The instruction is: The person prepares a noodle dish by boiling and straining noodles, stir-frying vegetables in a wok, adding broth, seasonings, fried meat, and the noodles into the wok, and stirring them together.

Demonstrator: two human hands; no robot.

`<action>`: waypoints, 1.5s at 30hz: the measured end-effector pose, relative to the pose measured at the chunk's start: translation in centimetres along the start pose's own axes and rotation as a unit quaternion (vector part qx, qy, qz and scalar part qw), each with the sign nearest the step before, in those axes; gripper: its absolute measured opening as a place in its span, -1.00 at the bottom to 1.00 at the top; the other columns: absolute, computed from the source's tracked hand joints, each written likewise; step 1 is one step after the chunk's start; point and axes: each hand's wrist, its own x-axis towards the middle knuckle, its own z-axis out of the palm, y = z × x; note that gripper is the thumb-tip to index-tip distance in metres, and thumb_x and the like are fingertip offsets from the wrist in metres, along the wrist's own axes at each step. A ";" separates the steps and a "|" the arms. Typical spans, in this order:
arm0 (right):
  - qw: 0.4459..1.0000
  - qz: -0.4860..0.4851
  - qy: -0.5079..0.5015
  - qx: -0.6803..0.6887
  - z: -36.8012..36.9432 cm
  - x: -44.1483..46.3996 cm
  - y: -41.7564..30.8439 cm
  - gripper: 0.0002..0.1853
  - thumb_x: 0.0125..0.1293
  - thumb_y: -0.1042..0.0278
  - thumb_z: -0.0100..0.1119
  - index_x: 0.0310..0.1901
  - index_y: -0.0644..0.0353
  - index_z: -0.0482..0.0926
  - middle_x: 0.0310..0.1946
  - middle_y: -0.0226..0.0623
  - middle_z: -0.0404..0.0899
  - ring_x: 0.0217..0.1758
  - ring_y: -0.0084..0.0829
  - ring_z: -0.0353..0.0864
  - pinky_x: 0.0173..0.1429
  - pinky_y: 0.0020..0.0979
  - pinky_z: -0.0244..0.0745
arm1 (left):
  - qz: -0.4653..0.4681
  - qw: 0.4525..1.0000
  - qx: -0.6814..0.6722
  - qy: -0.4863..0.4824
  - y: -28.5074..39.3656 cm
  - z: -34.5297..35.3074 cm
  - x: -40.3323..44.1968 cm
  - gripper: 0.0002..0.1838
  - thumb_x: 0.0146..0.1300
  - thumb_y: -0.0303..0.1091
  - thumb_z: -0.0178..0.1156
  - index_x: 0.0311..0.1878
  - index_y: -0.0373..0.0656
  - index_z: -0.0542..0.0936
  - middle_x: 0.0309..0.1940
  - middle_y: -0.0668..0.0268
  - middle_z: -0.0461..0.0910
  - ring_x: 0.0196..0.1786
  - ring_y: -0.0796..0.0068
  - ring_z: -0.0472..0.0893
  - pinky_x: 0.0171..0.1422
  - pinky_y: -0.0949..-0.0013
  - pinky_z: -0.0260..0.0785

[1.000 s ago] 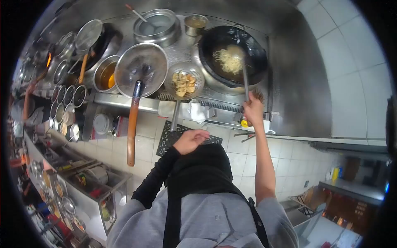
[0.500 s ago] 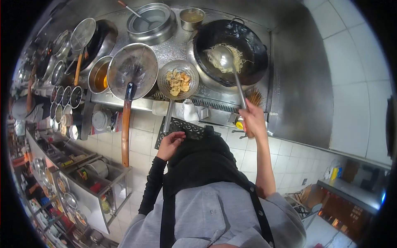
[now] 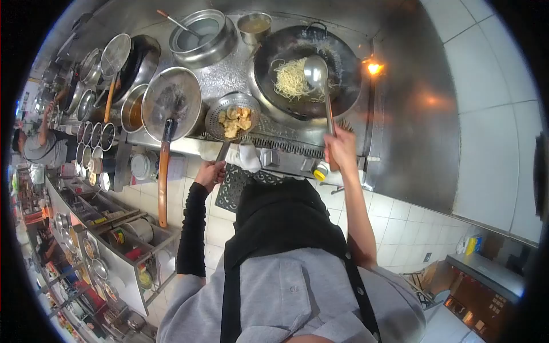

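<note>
My right hand (image 3: 341,150) is closed around the handle of a long steel ladle (image 3: 316,71). The ladle's bowl rests inside a black wok (image 3: 343,94), at the right edge of a heap of pale noodles (image 3: 290,79). To the left, my left hand (image 3: 211,174) grips the handle end of a perforated skimmer (image 3: 213,119). Golden-brown food pieces (image 3: 234,121), perhaps fried, lie in the skimmer, which sits at the front of the stove left of the wok. A white cloth (image 3: 248,157) hangs near its handle.
A mesh strainer (image 3: 189,103) with a wooden handle lies left of the skimmer. Behind stand a large metal pot (image 3: 218,50) and a small pot (image 3: 254,26). A flame (image 3: 374,68) shows beside the wok's right rim. Another person (image 3: 43,146) stands far left.
My left hand has moved up and left and taken hold of the skimmer's handle. The noodles now lie left of the ladle's bowl. A flame has appeared beside the wok.
</note>
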 end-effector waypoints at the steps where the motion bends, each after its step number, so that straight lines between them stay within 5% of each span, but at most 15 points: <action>1: 0.998 0.018 0.031 0.050 1.1 1.3 -0.1 -0.56 0.32 0.54 0.19 0.25 0.34 0.55 -0.61 -0.44 0.38 -0.74 -0.54 0.38 -0.70 -0.41 0.29 | 0.001 1.000 -0.005 -0.004 0.7 1.0 -1.8 -0.75 0.44 -0.30 0.23 -0.32 -0.23 0.50 -0.51 0.38 0.45 -0.55 0.60 0.41 -0.52 0.49 0.21; 3: 0.990 0.018 -0.005 0.140 1.8 3.8 0.4 -0.56 0.33 0.51 0.22 0.25 0.33 0.55 -0.60 -0.45 0.40 -0.74 -0.56 0.36 -0.71 -0.42 0.26 | 0.007 1.000 -0.010 -0.010 2.3 3.1 -6.2 -0.76 0.45 -0.31 0.22 -0.32 -0.23 0.50 -0.51 0.38 0.44 -0.54 0.61 0.41 -0.52 0.50 0.21; 7: 0.986 0.095 -0.094 0.102 -1.7 -0.3 -1.2 -0.56 0.30 0.52 0.25 0.23 0.33 0.55 -0.58 -0.43 0.42 -0.72 -0.57 0.37 -0.72 -0.42 0.24 | -0.004 0.997 -0.077 -0.027 5.0 5.5 -13.7 -0.82 0.45 -0.35 0.23 -0.26 -0.19 0.49 -0.46 0.41 0.43 -0.54 0.67 0.34 -0.53 0.57 0.12; 14: 0.996 0.021 0.029 0.079 2.5 2.5 0.2 -0.63 0.30 0.55 0.21 0.15 0.41 0.58 -0.65 -0.44 0.38 -0.74 -0.57 0.38 -0.69 -0.45 0.29 | 0.090 0.985 -0.134 0.065 9.0 5.4 -22.1 -0.78 0.43 -0.39 0.23 0.03 -0.32 0.58 -0.41 0.45 0.44 -0.51 0.77 0.31 -0.55 0.63 0.03; 17: 0.994 0.021 -0.021 0.102 1.6 1.9 0.9 -0.54 0.35 0.50 0.19 0.28 0.30 0.56 -0.65 -0.49 0.38 -0.73 -0.63 0.35 -0.69 -0.50 0.24 | 0.150 0.976 -0.044 0.152 10.3 2.3 -21.7 -0.80 0.45 -0.40 0.19 0.03 -0.30 0.57 -0.49 0.52 0.40 -0.52 0.80 0.32 -0.55 0.64 0.07; 19: 0.994 0.039 -0.052 0.084 -0.8 -0.6 1.8 -0.50 0.35 0.54 0.19 0.33 0.22 0.54 -0.63 -0.51 0.37 -0.74 -0.65 0.28 -0.71 -0.52 0.13 | 0.183 0.959 0.024 0.213 9.9 -1.4 -19.8 -0.80 0.40 -0.34 0.24 -0.06 -0.29 0.60 -0.55 0.42 0.49 -0.53 0.63 0.47 -0.52 0.44 0.29; 21: 0.994 0.069 -0.013 0.081 -0.6 -2.5 0.4 -0.56 0.33 0.58 0.19 0.25 0.25 0.56 -0.62 -0.48 0.37 -0.73 -0.62 0.28 -0.72 -0.51 0.11 | 0.308 0.796 0.324 0.409 9.8 -3.7 -17.9 -0.76 0.30 -0.29 0.30 -0.17 -0.30 0.61 -0.51 0.14 0.62 -0.49 0.24 0.63 -0.37 0.15 0.48; 22: 0.994 0.069 -0.016 0.078 -1.0 -0.7 2.0 -0.60 0.33 0.58 0.19 0.21 0.27 0.57 -0.60 -0.45 0.37 -0.73 -0.59 0.31 -0.73 -0.49 0.15 | 0.255 0.807 0.328 0.420 10.6 -4.7 -17.6 -0.74 0.21 -0.29 0.32 -0.20 -0.33 0.63 -0.37 -0.08 0.69 -0.34 -0.13 0.70 -0.19 -0.04 0.53; 23: 0.996 0.051 0.010 0.070 0.1 0.7 2.2 -0.61 0.33 0.58 0.19 0.20 0.28 0.57 -0.60 -0.44 0.38 -0.74 -0.57 0.32 -0.74 -0.48 0.18 | 0.232 0.791 0.352 0.443 10.3 -6.3 -15.9 -0.69 0.24 -0.26 0.32 -0.10 -0.34 0.65 -0.36 -0.07 0.70 -0.26 -0.03 0.72 -0.13 0.01 0.51; 27: 0.994 0.045 -0.021 0.100 2.0 3.1 1.9 -0.62 0.33 0.57 0.19 0.19 0.29 0.56 -0.57 -0.41 0.40 -0.74 -0.54 0.35 -0.74 -0.44 0.26 | 0.205 0.750 0.381 0.501 10.9 -7.0 -13.3 -0.69 0.19 -0.40 0.23 -0.07 -0.42 0.53 -0.35 -0.26 0.66 -0.19 -0.31 0.68 -0.02 -0.17 0.53; 31: 0.997 0.034 -0.030 0.060 2.0 -1.9 1.4 -0.65 0.34 0.56 0.17 0.16 0.27 0.58 -0.58 -0.41 0.38 -0.73 -0.55 0.37 -0.74 -0.43 0.25 | 0.217 0.700 0.421 0.535 9.9 -7.5 -11.5 -0.55 0.19 -0.44 0.24 0.11 -0.41 0.37 -0.21 -0.26 0.63 -0.22 -0.27 0.70 -0.11 -0.17 0.57; 37: 0.995 0.007 0.024 0.094 5.5 2.1 0.1 -0.87 0.34 0.56 0.17 -0.10 0.29 0.58 -0.57 -0.42 0.39 -0.68 -0.59 0.35 -0.66 -0.48 0.27 | 0.286 0.645 0.418 0.572 9.4 -7.1 -12.7 -0.39 0.21 -0.44 0.27 0.31 -0.32 0.29 -0.21 -0.11 0.57 -0.28 -0.18 0.67 -0.22 -0.10 0.55; 42: 0.995 0.050 -0.031 0.083 1.3 -1.5 1.4 -0.41 0.32 0.60 0.16 0.41 0.36 0.41 -0.57 -0.38 0.43 -0.74 -0.55 0.36 -0.77 -0.46 0.18 | 0.392 0.615 0.374 0.572 9.6 -4.1 -15.3 -0.37 0.28 -0.44 0.23 0.39 -0.33 0.29 -0.17 -0.08 0.60 -0.14 -0.17 0.65 -0.10 -0.05 0.50; 44: 0.992 0.066 -0.036 0.098 0.3 -2.8 1.7 -0.54 0.33 0.56 0.19 0.28 0.22 0.55 -0.62 -0.45 0.40 -0.74 -0.60 0.33 -0.75 -0.49 0.15 | 0.421 0.682 0.314 0.508 9.9 -1.1 -17.7 -0.52 0.30 -0.51 0.21 0.29 -0.36 0.46 -0.07 -0.12 0.67 -0.04 -0.10 0.69 0.05 0.11 0.53; 45: 0.996 0.036 -0.019 0.083 0.1 -1.8 2.7 -0.69 0.35 0.52 0.19 0.11 0.17 0.61 -0.64 -0.47 0.39 -0.74 -0.62 0.31 -0.74 -0.49 0.15 | 0.407 0.759 0.242 0.447 10.2 0.9 -18.6 -0.55 0.33 -0.48 0.26 0.26 -0.40 0.49 -0.06 0.01 0.71 -0.06 0.11 0.71 0.08 0.21 0.52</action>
